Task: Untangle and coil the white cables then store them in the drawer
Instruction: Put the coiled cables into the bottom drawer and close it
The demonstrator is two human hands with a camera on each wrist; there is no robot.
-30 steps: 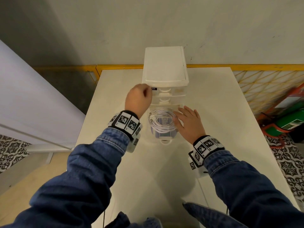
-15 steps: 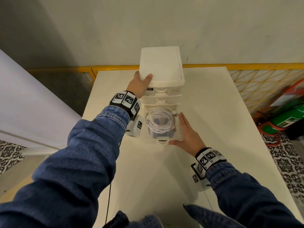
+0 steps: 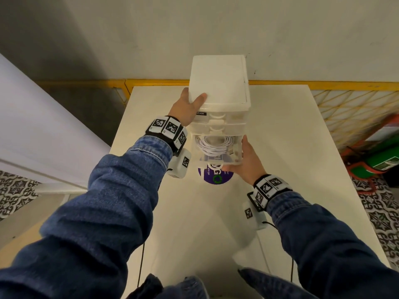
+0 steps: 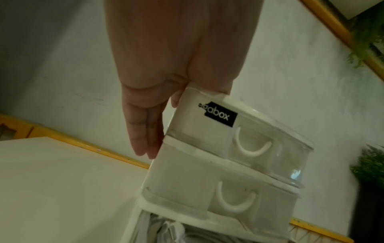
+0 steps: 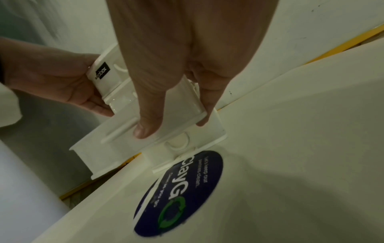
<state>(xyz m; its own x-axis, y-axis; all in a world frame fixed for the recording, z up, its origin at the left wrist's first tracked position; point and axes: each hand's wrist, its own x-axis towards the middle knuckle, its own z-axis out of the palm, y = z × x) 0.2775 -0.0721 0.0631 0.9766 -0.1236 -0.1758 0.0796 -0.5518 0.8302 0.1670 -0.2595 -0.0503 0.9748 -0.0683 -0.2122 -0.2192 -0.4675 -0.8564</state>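
A white three-drawer unit [image 3: 219, 87] stands at the far middle of the table [image 3: 280, 147], raised or tipped off it at the front. Its clear bottom drawer [image 3: 236, 152] is pulled out and holds a coiled white cable [image 3: 213, 145]. My left hand [image 3: 187, 108] grips the unit's top left corner, thumb on the lid and fingers [image 4: 143, 131] flat down its side. My right hand [image 3: 246, 162] holds the drawer, with the thumb [image 5: 147, 121] under its floor [image 5: 120, 141] and fingers along its right wall. The two upper drawers [image 4: 249, 139] are closed.
A round purple sticker [image 3: 218, 179] lies on the table under the drawer's front. A yellow mesh railing [image 3: 345, 108] runs behind and to the right. Green and red objects [image 3: 380, 158] stand on the floor at the right; a white panel [image 3: 32, 126] is at the left.
My left hand moved from the unit's front to its top left corner. My right hand left the coil and took the drawer's right side and underside. The unit's front rose, uncovering the sticker.
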